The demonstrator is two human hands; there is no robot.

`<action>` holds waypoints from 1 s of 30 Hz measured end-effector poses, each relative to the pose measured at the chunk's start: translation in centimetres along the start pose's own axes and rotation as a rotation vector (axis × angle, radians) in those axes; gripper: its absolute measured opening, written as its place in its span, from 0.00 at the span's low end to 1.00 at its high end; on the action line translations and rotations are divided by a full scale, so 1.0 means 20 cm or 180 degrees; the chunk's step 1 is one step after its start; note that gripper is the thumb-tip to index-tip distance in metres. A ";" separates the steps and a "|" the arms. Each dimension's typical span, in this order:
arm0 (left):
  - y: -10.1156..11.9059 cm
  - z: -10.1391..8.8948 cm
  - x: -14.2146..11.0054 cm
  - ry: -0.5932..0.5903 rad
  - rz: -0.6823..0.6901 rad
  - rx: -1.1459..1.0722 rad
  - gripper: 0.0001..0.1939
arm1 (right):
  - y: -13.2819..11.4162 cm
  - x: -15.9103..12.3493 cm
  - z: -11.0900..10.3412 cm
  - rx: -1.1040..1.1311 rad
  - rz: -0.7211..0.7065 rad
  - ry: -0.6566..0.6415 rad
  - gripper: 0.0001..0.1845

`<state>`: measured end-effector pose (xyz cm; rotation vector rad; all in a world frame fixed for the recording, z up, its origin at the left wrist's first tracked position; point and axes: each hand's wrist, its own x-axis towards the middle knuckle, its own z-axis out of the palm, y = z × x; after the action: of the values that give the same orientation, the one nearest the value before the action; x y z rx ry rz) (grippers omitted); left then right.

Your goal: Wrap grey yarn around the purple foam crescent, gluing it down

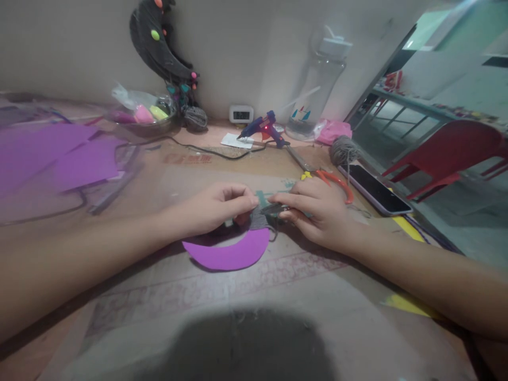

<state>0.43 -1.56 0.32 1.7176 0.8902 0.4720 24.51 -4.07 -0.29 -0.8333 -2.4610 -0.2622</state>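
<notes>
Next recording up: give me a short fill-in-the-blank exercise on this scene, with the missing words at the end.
1. The left hand grips a crescent whose unwrapped part is coloured ____.
2. The yarn wrapped around one end of the crescent is ____.
3. The phone lies to the ____ of the right hand.
4. The small light glowing on the blue glue gun is ____.

Missing words: purple; gray; right; red.

The phone (375, 188) lies right of the cutout (230, 255).
</notes>
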 end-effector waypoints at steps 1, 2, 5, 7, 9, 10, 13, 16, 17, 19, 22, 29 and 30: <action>0.00 0.00 0.00 0.0004 0.0004 0.0002 0.16 | 0.00 0.00 0.00 0.0002 -0.0005 0.0006 0.16; 0.00 0.00 0.00 0.0004 0.0008 0.0004 0.16 | 0.00 0.00 0.00 0.0006 -0.0011 0.0011 0.16; 0.01 0.00 -0.01 0.0001 -0.0060 -0.0005 0.16 | 0.00 0.01 0.00 0.0018 -0.0015 -0.0005 0.15; 0.01 0.00 -0.01 0.0004 -0.0130 -0.0012 0.17 | 0.00 0.01 0.00 0.0014 -0.0027 0.0019 0.15; 0.01 0.00 -0.01 0.0005 -0.0153 -0.0036 0.17 | 0.00 0.01 0.00 0.0007 -0.0044 0.0051 0.14; 0.01 0.00 -0.01 0.0003 -0.0146 -0.0045 0.17 | 0.00 0.01 0.00 0.0013 -0.0051 0.0061 0.14; 0.01 0.00 -0.01 -0.0006 -0.0142 -0.0020 0.17 | 0.00 0.01 0.01 0.0057 -0.0041 0.0016 0.13; 0.01 0.00 0.00 -0.0025 -0.0094 0.0016 0.17 | 0.00 0.01 0.00 0.0085 -0.0015 -0.0025 0.13; 0.01 0.00 0.00 -0.0037 -0.0063 0.0018 0.17 | 0.00 0.01 0.00 0.0106 -0.0007 -0.0033 0.13; 0.00 -0.01 0.00 -0.0047 0.0013 0.0028 0.16 | -0.01 0.01 0.00 0.0172 0.0041 -0.0036 0.15; 0.00 -0.01 0.00 -0.0057 0.0051 0.0036 0.16 | -0.01 0.01 0.00 0.0270 0.0129 -0.0004 0.16; -0.01 -0.01 0.00 -0.0100 0.0090 -0.0025 0.16 | -0.01 0.00 0.00 0.0100 0.0054 -0.0088 0.18; -0.01 -0.01 0.00 -0.0112 0.0106 -0.0021 0.16 | -0.01 0.00 0.00 0.0088 0.0052 -0.0109 0.18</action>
<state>0.30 -1.36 0.12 1.7319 0.8350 0.4650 24.34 -4.29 -0.29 -0.8527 -2.4826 -0.2092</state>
